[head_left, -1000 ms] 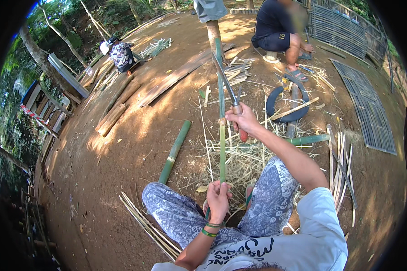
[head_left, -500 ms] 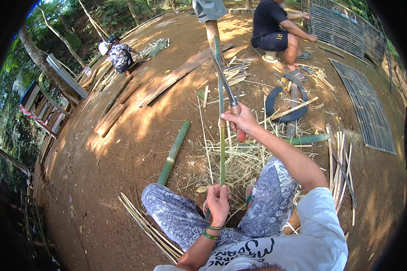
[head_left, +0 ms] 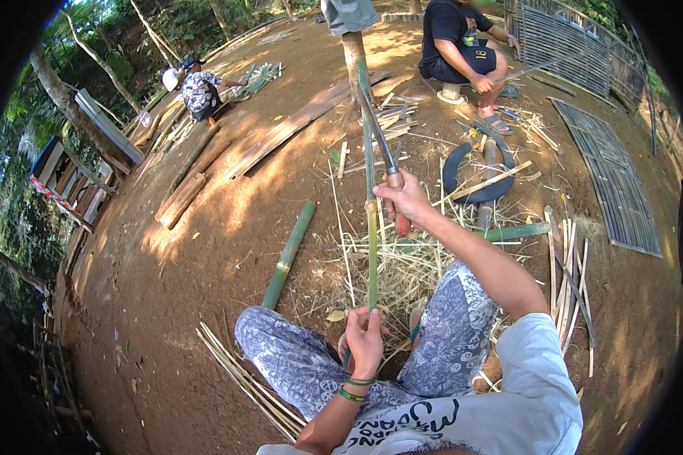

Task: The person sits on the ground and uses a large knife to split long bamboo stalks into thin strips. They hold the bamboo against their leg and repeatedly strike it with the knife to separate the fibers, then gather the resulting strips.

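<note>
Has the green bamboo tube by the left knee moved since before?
No, the green bamboo tube lies in the same spot, judged against the brown plank beyond it.

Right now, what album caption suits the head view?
Left hand grips long green bamboo strip; right hand holds red-and-brown-handled metal knife.

Bamboo strip (head_left: 372,258) partly hidden by left hand (head_left: 365,341).

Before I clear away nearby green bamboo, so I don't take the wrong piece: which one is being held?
The long slim strip in the left hand; the thicker left-side length and right-side length lie unheld.
</note>
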Action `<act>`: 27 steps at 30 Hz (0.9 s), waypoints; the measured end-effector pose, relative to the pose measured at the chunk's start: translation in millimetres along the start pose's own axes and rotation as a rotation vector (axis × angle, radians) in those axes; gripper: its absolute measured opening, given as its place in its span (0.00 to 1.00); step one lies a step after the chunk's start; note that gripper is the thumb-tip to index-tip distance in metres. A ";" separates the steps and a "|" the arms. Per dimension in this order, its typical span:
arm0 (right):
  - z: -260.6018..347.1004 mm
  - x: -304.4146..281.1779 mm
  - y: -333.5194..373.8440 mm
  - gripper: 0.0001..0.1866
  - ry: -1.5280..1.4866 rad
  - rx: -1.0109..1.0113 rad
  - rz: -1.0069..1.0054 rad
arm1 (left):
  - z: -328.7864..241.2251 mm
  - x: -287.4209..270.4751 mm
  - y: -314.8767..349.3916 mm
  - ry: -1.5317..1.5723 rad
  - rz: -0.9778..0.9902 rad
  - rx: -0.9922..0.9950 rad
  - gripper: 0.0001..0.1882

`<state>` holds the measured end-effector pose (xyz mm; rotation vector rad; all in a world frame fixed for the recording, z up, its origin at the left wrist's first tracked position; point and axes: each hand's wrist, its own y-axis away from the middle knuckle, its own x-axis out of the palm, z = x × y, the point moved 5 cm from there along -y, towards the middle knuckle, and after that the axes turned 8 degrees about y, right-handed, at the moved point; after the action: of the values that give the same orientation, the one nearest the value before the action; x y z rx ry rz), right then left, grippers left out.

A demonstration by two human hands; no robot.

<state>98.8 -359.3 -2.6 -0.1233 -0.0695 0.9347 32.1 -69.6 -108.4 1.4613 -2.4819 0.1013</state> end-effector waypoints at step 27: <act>-21.7 -7.9 2.7 0.15 0.284 0.142 0.063 | 57.1 -26.8 -6.1 0.956 0.123 -0.966 0.10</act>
<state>94.5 -365.7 -24.5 -0.1254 0.2642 0.9738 39.1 -60.7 -170.6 0.5984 -1.4474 -0.2780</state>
